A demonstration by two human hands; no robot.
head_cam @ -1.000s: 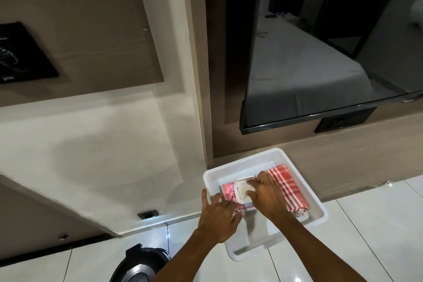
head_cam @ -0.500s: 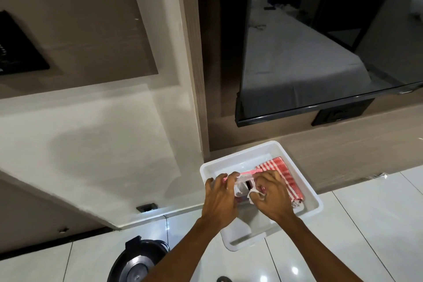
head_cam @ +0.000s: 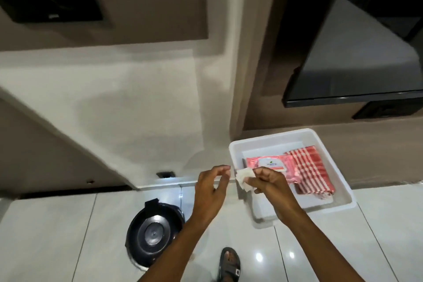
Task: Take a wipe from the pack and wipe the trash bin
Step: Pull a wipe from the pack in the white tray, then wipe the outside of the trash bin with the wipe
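A pink wipe pack point(head_cam: 271, 164) lies in a white plastic tray point(head_cam: 325, 160) on the floor, its white flap closed. My right hand point(head_cam: 269, 182) is above the tray's left edge, fingers pinched on a crumpled white wipe point(head_cam: 244, 177). My left hand point(head_cam: 211, 186) hovers just left of the tray with its fingers curled apart and nothing in them. The black round trash bin point(head_cam: 153, 236), lid shut, stands on the floor below my left forearm.
A folded red-and-white striped cloth point(head_cam: 309, 173) lies in the tray beside the pack. Cream wall and a wooden panel rise behind. A dark screen point(head_cam: 357, 71) hangs at the upper right. My sandalled foot point(head_cam: 229, 264) is on the glossy white tiles.
Both hands have left the pack. My right hand has pulled a wipe out and lifted it leftward; my left hand has let go and moved left. The view has shifted toward the bin.
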